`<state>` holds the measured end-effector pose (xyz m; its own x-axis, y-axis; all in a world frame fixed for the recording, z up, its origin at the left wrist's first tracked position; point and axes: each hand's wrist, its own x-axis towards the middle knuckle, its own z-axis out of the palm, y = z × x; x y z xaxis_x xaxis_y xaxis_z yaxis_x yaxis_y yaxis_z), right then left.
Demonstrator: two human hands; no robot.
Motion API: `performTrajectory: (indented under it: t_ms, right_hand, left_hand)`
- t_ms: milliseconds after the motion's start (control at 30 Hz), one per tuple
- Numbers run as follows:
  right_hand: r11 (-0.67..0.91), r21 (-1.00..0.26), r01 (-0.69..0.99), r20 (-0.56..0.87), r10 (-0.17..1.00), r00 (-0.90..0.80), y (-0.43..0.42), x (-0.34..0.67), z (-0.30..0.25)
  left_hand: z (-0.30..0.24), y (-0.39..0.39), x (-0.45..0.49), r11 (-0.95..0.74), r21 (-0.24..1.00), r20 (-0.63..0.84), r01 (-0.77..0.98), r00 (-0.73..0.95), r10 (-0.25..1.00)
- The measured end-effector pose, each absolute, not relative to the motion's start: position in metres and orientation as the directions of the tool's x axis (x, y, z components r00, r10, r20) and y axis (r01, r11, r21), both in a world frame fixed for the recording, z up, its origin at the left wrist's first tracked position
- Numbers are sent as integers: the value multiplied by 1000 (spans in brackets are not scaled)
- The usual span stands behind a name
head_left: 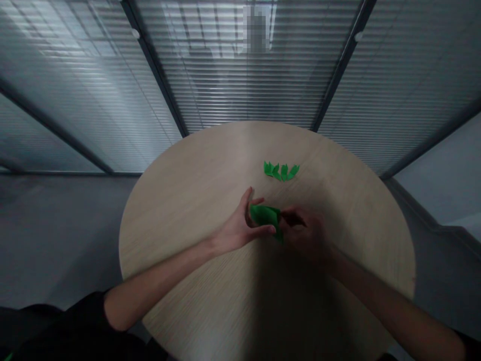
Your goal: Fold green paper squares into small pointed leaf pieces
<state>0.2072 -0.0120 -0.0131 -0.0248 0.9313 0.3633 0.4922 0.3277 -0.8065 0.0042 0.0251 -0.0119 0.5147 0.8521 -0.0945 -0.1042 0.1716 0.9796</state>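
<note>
A piece of green folded paper [265, 214] is held between both hands above the middle of the table. My left hand [240, 226] grips its left side, thumb along the near edge and fingers behind. At the paper's right edge, the fingers of my right hand [306, 233] are pinched together on it, in shadow and slightly blurred. Beyond the hands lies a short row of several small folded green paper pieces [284, 172], touching or close to each other.
The round wooden table [180, 200] stands before a glass partition with blinds [240, 95] and dark frame posts. Grey floor [75, 225] shows on both sides of the table. A shadow falls across its near right part.
</note>
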Motion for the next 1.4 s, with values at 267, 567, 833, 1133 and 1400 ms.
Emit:
performTrajectory:
  t_ms: [267,567,833,1133,1400]
  right_hand:
    - [474,-781,406,404,880,-250,-19,199,-11]
    - [160,-982,102,166,985,53,-10,201,-14]
    - [20,-997,68,25,997,66,-1,211,-7]
    - [-31,-1000,-2,-31,999,9,2,214,-5]
    - [-59,-993,-101,-58,998,-8,2,219,-6]
  left_hand:
    - [-15,19,10,89,989,-19,-115,504,863]
    - [-10,37,-3,-82,997,72,9,397,915]
    - [-3,38,-1,5,998,-32,58,484,874]
    - [0,46,-8,107,993,-66,-50,517,853]
    - [-2,46,-10,163,980,-73,-116,551,831]
